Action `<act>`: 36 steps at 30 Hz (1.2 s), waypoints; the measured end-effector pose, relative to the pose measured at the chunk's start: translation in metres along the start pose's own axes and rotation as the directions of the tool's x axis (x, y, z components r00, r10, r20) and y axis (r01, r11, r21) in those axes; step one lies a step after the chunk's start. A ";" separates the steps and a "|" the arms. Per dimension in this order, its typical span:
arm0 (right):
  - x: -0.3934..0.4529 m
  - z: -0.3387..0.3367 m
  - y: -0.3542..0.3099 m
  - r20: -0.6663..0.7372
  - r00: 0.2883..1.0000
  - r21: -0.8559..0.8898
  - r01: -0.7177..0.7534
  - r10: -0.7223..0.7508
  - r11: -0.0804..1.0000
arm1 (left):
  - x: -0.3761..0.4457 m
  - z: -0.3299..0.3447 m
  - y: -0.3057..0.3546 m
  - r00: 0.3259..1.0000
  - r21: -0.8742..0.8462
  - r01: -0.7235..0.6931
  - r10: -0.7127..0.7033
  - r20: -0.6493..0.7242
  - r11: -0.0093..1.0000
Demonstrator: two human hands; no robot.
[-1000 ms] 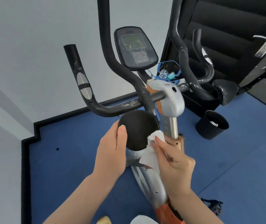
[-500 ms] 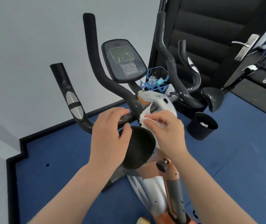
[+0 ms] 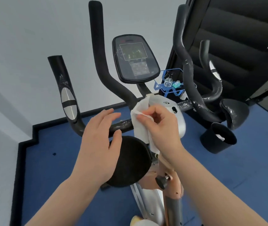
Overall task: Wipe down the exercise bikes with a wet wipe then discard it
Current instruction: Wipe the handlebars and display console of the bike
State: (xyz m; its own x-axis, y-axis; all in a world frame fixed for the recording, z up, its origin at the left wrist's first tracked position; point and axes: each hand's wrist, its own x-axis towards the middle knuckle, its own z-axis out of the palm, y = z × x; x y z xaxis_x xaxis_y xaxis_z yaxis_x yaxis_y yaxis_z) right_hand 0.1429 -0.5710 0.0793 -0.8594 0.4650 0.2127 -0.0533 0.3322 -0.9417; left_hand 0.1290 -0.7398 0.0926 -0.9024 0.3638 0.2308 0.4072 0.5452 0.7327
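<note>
**Wipe held at the bike's stem**

Up close, the right hand (image 3: pixel 161 128) pinches a white wipe (image 3: pixel 142 126) between thumb and curled fingers. The wipe hangs long-axis downward, its upper corner pointing up toward the console (image 3: pixel 135 59) and its lower end trailing below the wrist beside the round black pad (image 3: pixel 130 162). Most of the wipe lies left of the hand and under it; the palm covers part of it, so whether it touches the grey stem cover (image 3: pixel 179 115) cannot be told. The left hand (image 3: pixel 100 144) is open, fingers straight and loosely spread, over the pad and the scuffed crossbar (image 3: pixel 122 125); contact with either is unclear. Handlebars (image 3: pixel 99 51) rise on both sides. A blue rack (image 3: pixel 169 88) behind the stem holds small items too blurred to name. To the right stands a black bin (image 3: pixel 218 139) on the blue floor (image 3: pixel 48 160).
</note>
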 end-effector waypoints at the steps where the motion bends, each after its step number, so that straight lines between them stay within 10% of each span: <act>1: -0.010 -0.001 0.005 -0.007 1.000 0.033 -0.016 0.016 0.999 | 0.000 0.000 0.001 1.000 0.029 -0.003 0.004 -0.008 1.000; 9: -0.001 -0.006 0.006 0.086 0.996 0.034 -0.021 0.018 0.999 | 0.026 0.005 0.005 0.998 0.291 -0.019 -0.001 0.068 0.957; 27: 0.001 0.011 0.003 -0.035 0.943 -0.449 0.282 -0.332 0.848 | 0.017 0.003 0.012 0.998 0.193 0.052 -0.055 0.011 0.980; 36: 0.016 0.010 -0.011 -0.027 0.984 -0.372 0.153 -0.176 0.915 | 0.019 0.002 0.014 0.998 0.174 0.059 -0.064 0.023 0.983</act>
State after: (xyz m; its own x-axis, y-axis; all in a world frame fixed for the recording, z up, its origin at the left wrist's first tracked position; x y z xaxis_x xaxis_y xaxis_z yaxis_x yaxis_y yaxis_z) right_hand 0.1245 -0.5754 0.0907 -0.8223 0.4217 0.3822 0.0088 0.6808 -0.7324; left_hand 0.1172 -0.7242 0.1060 -0.9230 0.3455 0.1693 0.3719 0.6886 0.6225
